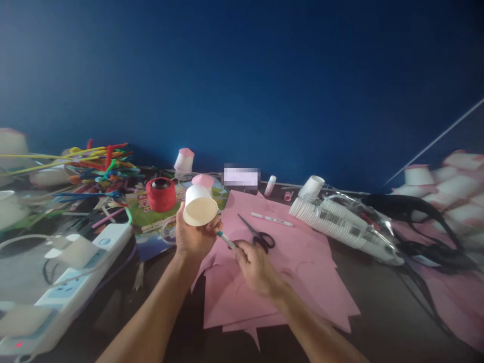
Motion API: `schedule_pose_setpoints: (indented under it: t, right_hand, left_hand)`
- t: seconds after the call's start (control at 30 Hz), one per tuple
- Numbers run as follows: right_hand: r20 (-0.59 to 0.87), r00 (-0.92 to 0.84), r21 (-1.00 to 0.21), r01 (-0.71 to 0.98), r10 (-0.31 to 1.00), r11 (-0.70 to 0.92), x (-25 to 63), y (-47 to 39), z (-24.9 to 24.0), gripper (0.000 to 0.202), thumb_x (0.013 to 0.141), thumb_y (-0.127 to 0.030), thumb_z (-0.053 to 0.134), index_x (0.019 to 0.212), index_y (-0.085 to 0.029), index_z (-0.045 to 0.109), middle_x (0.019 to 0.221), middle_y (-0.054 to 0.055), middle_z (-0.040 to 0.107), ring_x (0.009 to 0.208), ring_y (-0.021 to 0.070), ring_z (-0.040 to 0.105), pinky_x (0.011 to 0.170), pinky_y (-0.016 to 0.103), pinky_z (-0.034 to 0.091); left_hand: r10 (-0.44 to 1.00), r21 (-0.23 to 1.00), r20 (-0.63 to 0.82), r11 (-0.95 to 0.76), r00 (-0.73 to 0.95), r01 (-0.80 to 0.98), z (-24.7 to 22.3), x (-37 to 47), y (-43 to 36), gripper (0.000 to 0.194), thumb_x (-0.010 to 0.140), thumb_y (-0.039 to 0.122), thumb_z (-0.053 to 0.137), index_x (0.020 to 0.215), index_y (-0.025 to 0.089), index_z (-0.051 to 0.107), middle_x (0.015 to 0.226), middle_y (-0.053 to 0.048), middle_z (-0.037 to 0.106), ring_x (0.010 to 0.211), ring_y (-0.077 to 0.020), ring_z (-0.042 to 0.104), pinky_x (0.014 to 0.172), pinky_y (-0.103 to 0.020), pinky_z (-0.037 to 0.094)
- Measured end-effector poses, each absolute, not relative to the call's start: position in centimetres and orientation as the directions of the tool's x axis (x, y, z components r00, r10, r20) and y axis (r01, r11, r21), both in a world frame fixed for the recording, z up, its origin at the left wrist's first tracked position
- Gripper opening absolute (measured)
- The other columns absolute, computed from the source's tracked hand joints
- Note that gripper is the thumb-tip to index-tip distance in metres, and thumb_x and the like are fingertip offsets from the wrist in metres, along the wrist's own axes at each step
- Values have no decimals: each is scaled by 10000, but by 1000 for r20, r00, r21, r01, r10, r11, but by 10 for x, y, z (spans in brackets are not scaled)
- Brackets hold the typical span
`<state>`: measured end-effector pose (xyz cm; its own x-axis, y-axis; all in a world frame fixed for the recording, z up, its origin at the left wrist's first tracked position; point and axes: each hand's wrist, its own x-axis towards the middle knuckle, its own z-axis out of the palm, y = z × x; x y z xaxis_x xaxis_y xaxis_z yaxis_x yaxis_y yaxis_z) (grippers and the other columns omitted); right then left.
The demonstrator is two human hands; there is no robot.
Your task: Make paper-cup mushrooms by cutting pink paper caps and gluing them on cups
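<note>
My left hand (194, 239) is wrapped round a white paper cup (199, 201), whose open mouth faces me; a pink piece shows behind its far end. In my right hand (251, 262) is a thin marker (227, 240), its teal end pointing up and left, close to the fingers of my left hand. Beneath and beyond the right hand lie pink paper sheets (310, 272). On them rest black-handled scissors (257, 237) and a white marker (271, 219).
At left are a power strip (75, 287), colourful pipe cleaners (109, 161) and a red spool (161, 195). To the right lie bagged stacked cups (336, 222), a black strap (419, 212) and piled cups (461, 181). A glue stick (270, 185) stands behind the paper.
</note>
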<state>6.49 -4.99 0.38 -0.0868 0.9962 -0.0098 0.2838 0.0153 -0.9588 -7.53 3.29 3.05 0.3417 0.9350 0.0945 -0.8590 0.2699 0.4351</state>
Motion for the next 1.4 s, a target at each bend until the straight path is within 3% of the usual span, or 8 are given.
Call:
schedule_pose_setpoints:
  t: [0.1,0.2,0.33,0.47,0.6,0.77,1.0,1.4]
  right_hand:
    - [216,-52,-748,632,975,199,64,-55,5,201,866,-277,415,903,-219,604,687,56,554,622,175,460,605,302,266]
    - [249,-25,-699,688,968,198,65,-56,6,200,862,-287,432,921,-215,609,732,77,580,664,189,477,647,313,278]
    - [-66,-117,-982,184,991,-43,67,-50,8,235,849,-371,453,823,-189,600,565,-10,444,496,111,354,523,260,257]
    - [-299,-515,-739,-408,804,-536,73,-43,7,245,848,-379,450,842,-158,557,489,-104,247,391,45,113,442,212,167]
    - [-320,-560,-749,-344,764,-566,75,-42,8,240,845,-394,457,808,-171,538,467,-114,234,379,43,105,436,214,144]
    - [-76,-109,-993,103,991,-65,71,-51,20,229,797,-376,554,667,-189,533,534,-41,391,479,76,282,484,257,145]
    - [-304,-691,-674,-330,656,-661,83,-63,25,301,831,-437,466,772,-157,558,394,-136,172,351,34,94,408,209,157]
    - [37,-33,-873,-488,999,16,118,-46,37,401,845,-342,482,1243,-306,455,643,-24,595,423,82,436,463,240,326]
  left_hand:
    - [937,446,88,266,337,-855,30,-74,33,284,778,476,452,784,199,513,614,19,499,419,-93,379,447,-262,362]
    - [943,461,67,261,326,-848,32,-72,33,291,773,479,455,781,194,515,610,17,507,415,-91,384,453,-261,367]
    - [962,482,56,209,268,-851,34,-72,32,344,761,518,451,803,184,519,636,1,531,413,-86,385,447,-259,365]
    - [970,471,64,179,236,-864,37,-76,33,331,764,499,438,778,177,516,612,0,520,401,-87,379,435,-262,352]
    - [971,464,15,204,239,-862,38,-78,34,333,757,501,431,740,177,507,582,7,509,379,-85,367,420,-258,337]
    - [968,451,-29,237,251,-861,39,-72,32,365,758,522,417,717,172,511,493,35,431,346,-86,336,384,-251,314]
    - [992,424,94,35,82,-905,48,-106,45,358,804,510,369,728,195,521,471,27,440,370,-89,352,389,-241,344]
    - [985,786,-70,153,159,-599,14,-63,38,402,685,498,603,931,183,556,725,-7,579,567,-126,524,478,-231,403]
